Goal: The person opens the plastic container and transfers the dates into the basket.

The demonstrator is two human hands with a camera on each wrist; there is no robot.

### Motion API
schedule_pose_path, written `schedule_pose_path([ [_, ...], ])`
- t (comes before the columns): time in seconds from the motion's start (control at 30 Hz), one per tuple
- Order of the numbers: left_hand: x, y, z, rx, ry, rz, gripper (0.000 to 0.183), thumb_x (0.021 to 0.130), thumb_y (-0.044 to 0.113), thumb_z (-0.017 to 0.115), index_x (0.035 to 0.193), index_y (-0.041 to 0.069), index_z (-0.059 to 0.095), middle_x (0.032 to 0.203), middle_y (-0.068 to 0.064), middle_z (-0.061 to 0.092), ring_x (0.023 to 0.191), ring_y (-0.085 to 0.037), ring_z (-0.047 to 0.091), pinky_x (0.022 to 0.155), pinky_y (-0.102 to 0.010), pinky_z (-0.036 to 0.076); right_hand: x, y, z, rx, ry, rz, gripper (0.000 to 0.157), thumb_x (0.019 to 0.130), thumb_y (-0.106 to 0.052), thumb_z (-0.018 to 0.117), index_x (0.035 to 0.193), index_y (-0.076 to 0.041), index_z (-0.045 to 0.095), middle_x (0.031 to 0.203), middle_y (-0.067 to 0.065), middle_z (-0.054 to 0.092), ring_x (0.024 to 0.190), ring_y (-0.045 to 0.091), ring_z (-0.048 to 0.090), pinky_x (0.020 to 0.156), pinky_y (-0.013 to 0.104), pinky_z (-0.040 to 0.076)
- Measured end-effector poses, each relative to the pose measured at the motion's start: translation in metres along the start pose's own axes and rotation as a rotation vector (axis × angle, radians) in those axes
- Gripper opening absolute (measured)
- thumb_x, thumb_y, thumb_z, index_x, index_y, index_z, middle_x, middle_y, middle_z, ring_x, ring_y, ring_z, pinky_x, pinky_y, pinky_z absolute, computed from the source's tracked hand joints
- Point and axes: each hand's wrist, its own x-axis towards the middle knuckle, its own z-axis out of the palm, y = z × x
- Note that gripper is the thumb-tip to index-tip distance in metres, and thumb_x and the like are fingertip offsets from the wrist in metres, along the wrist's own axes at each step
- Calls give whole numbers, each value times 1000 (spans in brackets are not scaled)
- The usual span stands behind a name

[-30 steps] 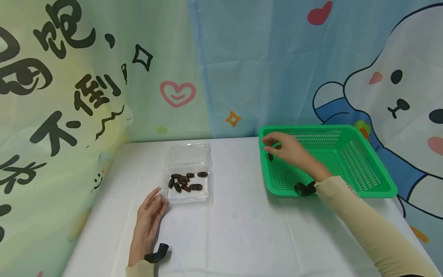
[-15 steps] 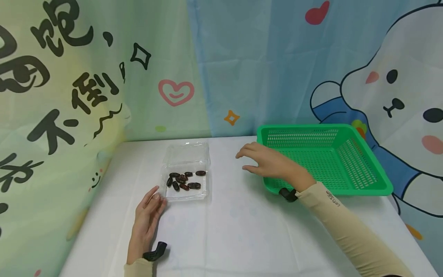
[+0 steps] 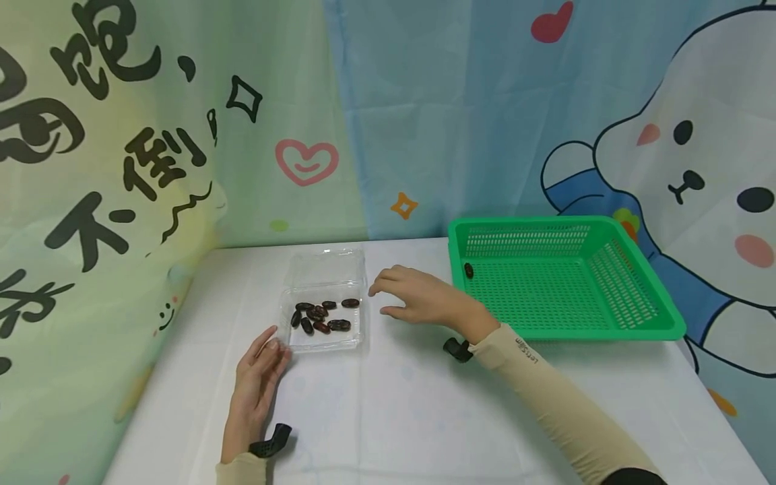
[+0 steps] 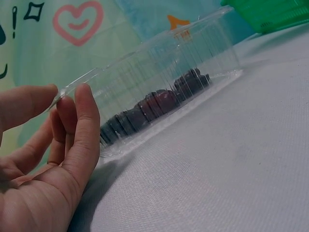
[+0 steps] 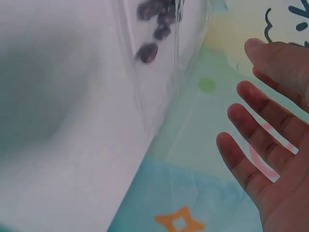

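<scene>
Several dark brown dates (image 3: pixel 322 327) lie in a clear plastic box (image 3: pixel 326 346), whose lid (image 3: pixel 324 267) is folded back. At the box's near left corner, my left hand (image 3: pixel 257 387) pinches the rim between thumb and fingers; this shows best in the left wrist view, where the hand (image 4: pixel 63 159) is close up. My right hand (image 3: pixel 424 296) hovers just right of the box, fingers spread and slightly bent, holding nothing. The right wrist view shows its fingers (image 5: pixel 256 135) apart, with the box beyond. A single date (image 3: pixel 469 271) lies at the left end of a green basket (image 3: pixel 564 333).
The green basket, with slotted walls, stands at the back right of the white-covered table (image 3: pixel 412 417). Behind the table hangs a printed cloth (image 3: pixel 412 121). White tabletop lies between the box and the basket.
My right hand has left the basket's left end and moved left through the air to beside the box. One date now shows in the basket. The left hand keeps its place.
</scene>
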Motion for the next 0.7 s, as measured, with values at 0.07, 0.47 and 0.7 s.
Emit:
schedule_pose_path([
  [0.07, 0, 0, 1, 5, 4, -3, 47, 106, 9, 59, 151, 11, 47, 112, 5, 63, 103, -6, 65, 98, -20, 61, 8, -3, 7, -5, -14, -9, 28, 99, -22, 74, 125, -15, 67, 126, 2, 69, 119, 22, 62, 107, 37, 55],
  [0.47, 2, -1, 0, 22, 14, -12, 47, 106, 12, 61, 151, 13, 47, 114, 4, 61, 104, -6, 65, 100, -21, 60, 43, -17, 44, -92, -82, -39, 29, 100, -27, 72, 127, -18, 67, 127, -1, 68, 118, 21, 61, 102, 39, 55],
  [0.7, 1, -3, 0, 6, 2, -4, 38, 107, 10, 59, 144, 17, 53, 113, 3, 63, 104, -6, 66, 99, -21, 60, 61, -23, 63, -187, -140, -28, 28, 100, -33, 71, 124, -18, 68, 117, -3, 71, 110, 19, 64, 94, 37, 57],
])
